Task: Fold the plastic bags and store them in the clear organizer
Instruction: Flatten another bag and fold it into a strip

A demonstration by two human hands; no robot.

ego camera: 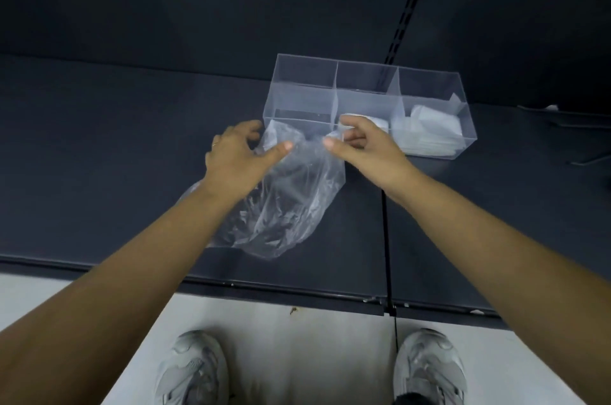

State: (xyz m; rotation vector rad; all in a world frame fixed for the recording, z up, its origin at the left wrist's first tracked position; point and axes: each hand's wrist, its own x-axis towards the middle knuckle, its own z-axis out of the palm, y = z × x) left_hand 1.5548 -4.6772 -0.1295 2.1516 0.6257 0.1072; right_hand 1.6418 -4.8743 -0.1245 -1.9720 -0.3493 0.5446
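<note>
No readable text, labels or numbers anywhere; dim view may hide small marks.

Dim, soft picture with wide-angle bending at edges; glare glints on the plastic bag [291, 199].

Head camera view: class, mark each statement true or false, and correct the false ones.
1. The clear organizer has three compartments. True.
2. The plastic bag is already folded flat. False: it lies crumpled and unfolded on the shelf.
3. The organizer's right compartment holds folded bags. True.
4. The right hand reaches inside the organizer. False: it is in front of it, pinching the bag's top edge.
</note>
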